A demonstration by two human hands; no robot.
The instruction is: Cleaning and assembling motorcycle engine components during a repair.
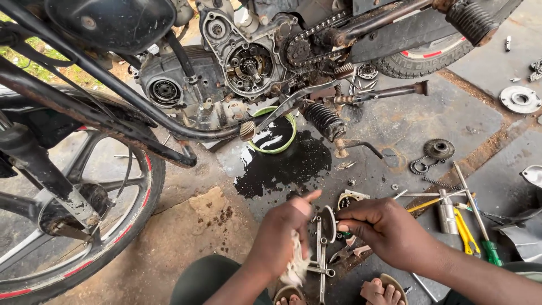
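Small oval metal part [328,223] sits low in the frame, pinched between both hands over the oily ground. Left hand [282,237] is closed around a whitish rag [294,265] and steadies the part's edge; right hand [384,229] has its fingertips closed on the other edge, seemingly so the rag can reach it. Spanners [320,265] lie beneath, a green bowl [272,134] under the opened engine [248,65] sits amid spilled oil

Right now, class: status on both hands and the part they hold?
Left hand grips a white rag. Right hand pinches a small metal part. Spanners below; oil spill ahead.
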